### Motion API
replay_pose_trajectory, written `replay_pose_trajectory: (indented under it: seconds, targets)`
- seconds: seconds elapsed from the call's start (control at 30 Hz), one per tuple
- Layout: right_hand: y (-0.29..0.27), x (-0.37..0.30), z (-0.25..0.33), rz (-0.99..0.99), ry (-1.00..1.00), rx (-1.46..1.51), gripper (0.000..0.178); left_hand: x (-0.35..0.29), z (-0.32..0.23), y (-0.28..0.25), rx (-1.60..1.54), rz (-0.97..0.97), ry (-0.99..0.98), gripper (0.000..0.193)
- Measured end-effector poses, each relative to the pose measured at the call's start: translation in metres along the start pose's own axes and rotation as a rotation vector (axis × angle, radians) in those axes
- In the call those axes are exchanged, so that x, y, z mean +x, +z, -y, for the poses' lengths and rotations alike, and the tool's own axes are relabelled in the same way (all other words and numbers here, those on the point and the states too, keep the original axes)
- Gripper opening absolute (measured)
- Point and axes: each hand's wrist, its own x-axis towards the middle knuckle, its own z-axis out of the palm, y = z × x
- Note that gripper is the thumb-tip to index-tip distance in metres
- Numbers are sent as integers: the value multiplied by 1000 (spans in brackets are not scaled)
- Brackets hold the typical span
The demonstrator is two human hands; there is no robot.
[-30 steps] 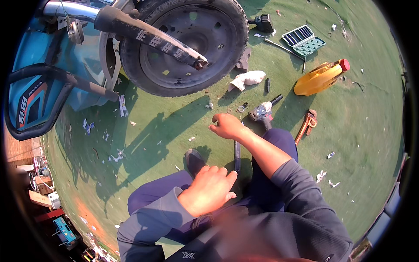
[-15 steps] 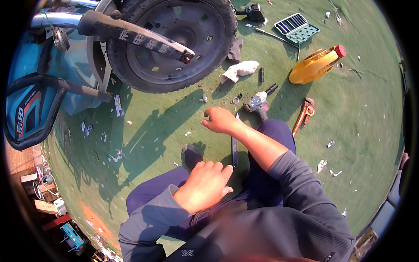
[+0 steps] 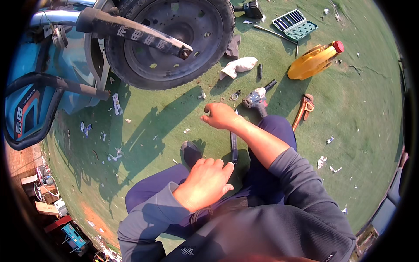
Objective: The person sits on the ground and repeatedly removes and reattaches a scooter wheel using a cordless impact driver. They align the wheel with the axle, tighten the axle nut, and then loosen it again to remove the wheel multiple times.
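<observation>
My left hand [image 3: 204, 184] is held palm down over my lap, fingers stretched out and thumb apart, with nothing in it. My right hand [image 3: 220, 116] hangs above the green ground between my knees; its fingers bend loosely, a gap shows between thumb and forefinger, and no object is visible there. Below the right wrist lies a long dark wrench [image 3: 234, 146], partly covered by that arm. Just beyond the right hand are a cordless impact wrench [image 3: 256, 98] with a black socket, small metal rings [image 3: 234, 96] and a whitish glove or cloth [image 3: 238, 67].
A blue three-wheeler's front wheel [image 3: 174, 72] and fork stand at upper left. Right of them lie a black socket [image 3: 260, 71], a yellow jug [image 3: 312, 64] with red cap, an orange pipe wrench [image 3: 303, 111], an opened green socket case [image 3: 301, 30] and a metal bar [image 3: 273, 33].
The view has shifted slightly, so the wheel and tools sit a little higher in the picture. Both hands keep nearly the same pose.
</observation>
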Motion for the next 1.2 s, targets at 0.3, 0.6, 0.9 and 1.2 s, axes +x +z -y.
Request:
replay_pose_trajectory:
  seconds: [0.3,0.6,0.9,1.2]
  targets:
    - [-5,-5,1,-15,25,6,48,-1,2,2,-4,-12,13,54]
    - [-15,-11,5,-8,53,16,48,2,4,3,-10,-5,25,51]
    - [-9,-3,-6,-21,41,27,48,2,6,8,-3,-18,24,50]
    - [-72,45,-31,-738,-26,526,51,-2,12,8,13,-35,5,48]
